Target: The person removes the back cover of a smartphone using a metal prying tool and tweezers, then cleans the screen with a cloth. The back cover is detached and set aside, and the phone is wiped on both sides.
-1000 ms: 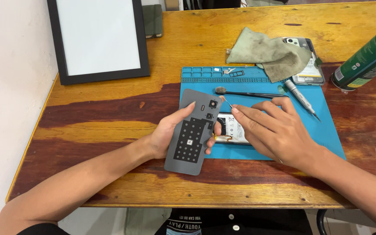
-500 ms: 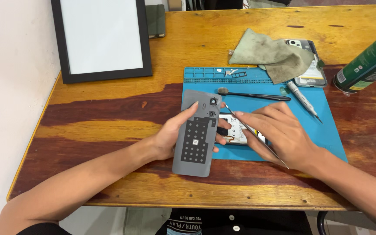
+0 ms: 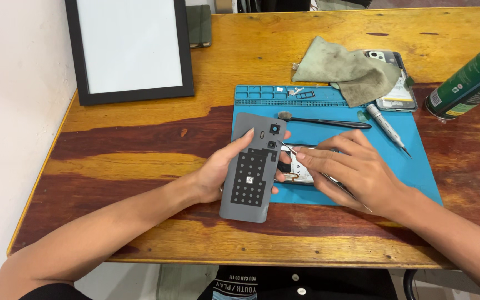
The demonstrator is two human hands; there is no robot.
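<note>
Wooden table (image 3: 140,139) fills the frame, banded yellow and dark red. Upper left: a black-framed white board (image 3: 129,50) lying flat. Centre right: a blue work mat (image 3: 418,166) with a row of small moulded trays along its top edge; a few tiny metal bits (image 3: 301,93) sit in those trays, too small to identify, and the rest look bare.

On the mat's upper edge a green-grey cloth (image 3: 351,69) drapes partly over a second phone (image 3: 398,94). A green spray can (image 3: 470,80) lies tilted at the right edge of the frame. Just below the trays lie a black brush (image 3: 329,120) and a slim screwdriver (image 3: 387,129).

Frame centre: the left hand (image 3: 223,169) holds a grey phone back cover (image 3: 253,169) tilted up on edge, inner side facing the camera, fingers curled round its left side, thumb tip at the top edge. The cover looks thin, light and slightly flexible; judged best gripped by its long edges, away from the camera cut-outs, since it could bend or crack.

The right hand (image 3: 356,172) rests fingers-together over the opened phone body (image 3: 298,169) on the mat, pinching thin metal tweezers (image 3: 340,186) whose tip points toward the cover. Exposed internals look fragile.
</note>
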